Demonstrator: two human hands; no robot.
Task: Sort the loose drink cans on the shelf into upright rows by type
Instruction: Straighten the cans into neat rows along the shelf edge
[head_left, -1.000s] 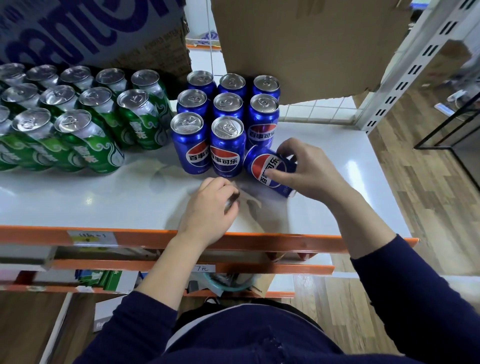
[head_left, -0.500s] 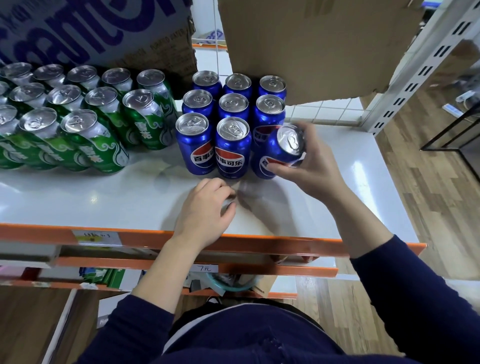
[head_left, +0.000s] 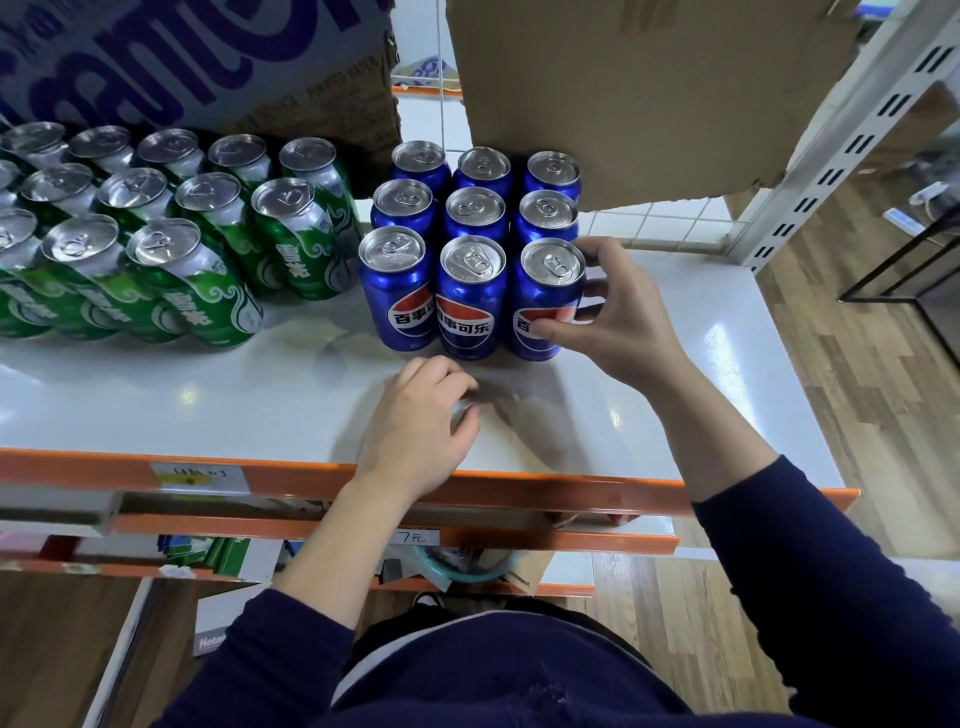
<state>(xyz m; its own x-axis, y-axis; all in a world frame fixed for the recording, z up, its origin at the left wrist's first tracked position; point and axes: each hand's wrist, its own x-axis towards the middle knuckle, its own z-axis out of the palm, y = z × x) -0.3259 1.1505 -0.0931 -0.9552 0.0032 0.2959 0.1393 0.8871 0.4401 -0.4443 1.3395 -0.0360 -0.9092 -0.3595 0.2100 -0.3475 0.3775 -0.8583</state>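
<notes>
Cans of two kinds stand upright on the shelf (head_left: 208, 395): green cans (head_left: 171, 228) in rows at the left, blue cans (head_left: 472, 223) just right of them, three rows of three. Your right hand (head_left: 623, 322) grasps the corner can (head_left: 545, 291) at the near right of the blue block, with the thumb across its label and the fingers round its right side. That can is upright and touches the blue one to its left. Your left hand (head_left: 415, 426) rests on the shelf near the orange front edge, fingers curled under; you cannot tell whether it holds anything. Cardboard boxes (head_left: 649, 88) sit at the far side, over the far rows.
</notes>
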